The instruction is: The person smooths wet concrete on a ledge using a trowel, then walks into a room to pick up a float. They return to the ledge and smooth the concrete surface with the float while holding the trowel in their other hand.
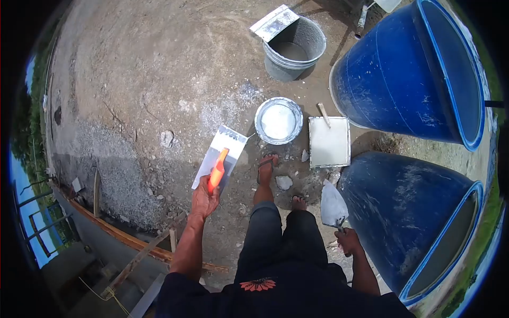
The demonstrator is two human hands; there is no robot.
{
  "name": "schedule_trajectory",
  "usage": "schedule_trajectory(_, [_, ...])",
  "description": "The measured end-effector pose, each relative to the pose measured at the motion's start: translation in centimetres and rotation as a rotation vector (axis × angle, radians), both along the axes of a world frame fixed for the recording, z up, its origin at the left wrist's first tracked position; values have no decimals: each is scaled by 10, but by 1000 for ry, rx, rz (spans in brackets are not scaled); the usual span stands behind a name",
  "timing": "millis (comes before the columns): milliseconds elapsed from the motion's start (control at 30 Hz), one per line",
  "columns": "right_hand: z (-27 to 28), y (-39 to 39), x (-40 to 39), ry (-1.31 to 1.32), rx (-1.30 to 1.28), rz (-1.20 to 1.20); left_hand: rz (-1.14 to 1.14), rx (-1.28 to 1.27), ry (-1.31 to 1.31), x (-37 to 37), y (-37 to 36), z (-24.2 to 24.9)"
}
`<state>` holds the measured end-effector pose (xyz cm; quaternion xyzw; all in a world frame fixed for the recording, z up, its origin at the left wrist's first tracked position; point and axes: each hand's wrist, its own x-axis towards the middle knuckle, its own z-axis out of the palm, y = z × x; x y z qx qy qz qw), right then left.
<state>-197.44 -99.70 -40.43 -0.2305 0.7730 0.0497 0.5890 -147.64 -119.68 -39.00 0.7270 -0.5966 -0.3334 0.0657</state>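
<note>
My left hand (204, 200) is closed round the orange handle of a plastering trowel (231, 139), held out over the ground with its flat metal blade slanting up to the right. In my right hand (348, 241), low beside the blue drum, I grip a pointing trowel (333, 204). Its broad, pale-smeared blade points away from me. Ahead of my feet stands a small bucket (258, 128) with whitish stuff inside. To its right lies a square, white-coated board (328, 148), and a short wooden stick (324, 115) rests against its far edge.
Two large blue drums (392, 69) (392, 196) stand on the right. Farther off is a grey bucket (286, 71) with a pale flat piece (274, 22) across its rim. Gravel (111, 164) and a low wall with timber edging (111, 228) are at left.
</note>
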Motion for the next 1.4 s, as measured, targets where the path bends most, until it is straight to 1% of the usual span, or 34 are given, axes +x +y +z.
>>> schedule_trajectory(33, [1,-15,0,-28,-50,9,-4,135,-155,15,37,9])
schedule_trajectory(100, [-3,-33,0,-73,-117,87,207,6,-115,31,103,-19])
schedule_trajectory(133, [-10,-33,-3,-92,-144,143,308,-55,-103,40,137,-24])
schedule_trajectory(200, [-16,-36,-17,-135,-243,376,458,-113,-55,44,194,-7])
schedule_trajectory(233, [-16,-41,-21,-151,-294,489,567,-111,102,44,226,8])
schedule_trajectory(267, [-13,-41,-22,-160,-302,494,680,-116,254,43,259,23])
schedule_trajectory(333, [-2,-32,-15,-196,-299,506,961,-92,814,40,338,82])
schedule_trajectory(400, [0,-25,-3,-219,-316,585,1581,-288,1187,24,409,116])
schedule_trajectory(433, [-2,-21,4,-232,-321,624,1890,-456,1348,13,445,129])
schedule_trajectory(467, [-7,-20,12,-267,-326,680,1942,-596,1461,10,485,127])
schedule_trajectory(500, [-14,-18,21,-299,-329,732,1946,-706,1527,7,528,121])
schedule_trajectory(567, [-13,-2,58,-326,-321,839,1918,-860,1572,-5,613,111])
schedule_trajectory(633, [-5,19,109,-317,-316,948,1882,-974,1558,-19,702,100])
schedule_trajectory(667, [-8,32,130,-263,-366,1057,1884,-1010,1512,-28,751,96])
schedule_trajectory(700, [-10,48,151,-268,-381,1124,1887,-1038,1462,-40,799,92])
schedule_trajectory(733, [-3,70,178,-269,-402,1184,1882,-1049,1402,-51,849,90])
schedule_trajectory(767, [-13,88,195,-291,-386,1187,1873,-1024,1299,-62,899,87])
schedule_trajectory(800, [-18,113,216,-334,-370,1156,1854,-981,1165,-70,949,84])
schedule_trajectory(833, [-13,145,242,-329,-362,1189,1846,-909,1006,-84,996,81])
schedule_trajectory(867, [-3,182,266,-317,-344,1223,2029,-540,626,-99,1027,98])
schedule_trajectory(900, [-5,213,286,-305,-308,1327,2046,-404,413,-127,1078,75])
schedule_trajectory(933, [-5,241,311,-298,-276,1427,2116,-397,353,-158,1125,53])
schedule_trajectory(967, [4,277,338,-279,-285,1588,2218,-451,396,-177,1135,79])
schedule_trajectory(1000, [11,312,364,-253,-290,1747,2278,-561,354,-196,1153,85])
schedule_trajectory(1033, [-2,338,385,-296,-272,1849,2405,-657,255,-213,1171,83])
schedule_trajectory(1067, [-16,365,405,-339,-250,1952,2413,-745,165,-226,1187,82])
schedule_trajectory(1133, [-1,437,458,-385,-135,2012,2433,-927,-47,-246,1215,80])
schedule_trajectory(1233, [-13,528,534,-422,-82,2190,2673,-956,105,-262,1260,73])
schedule_trajectory(1333, [-55,607,610,-542,-198,2367,2941,-906,292,-259,1308,68])
schedule_trajectory(1367, [-69,634,635,-573,-181,2334,2991,-909,380,-258,1324,60])
schedule_trajectory(1400, [-81,663,659,-603,-166,2293,3002,-805,369,-257,1339,49])
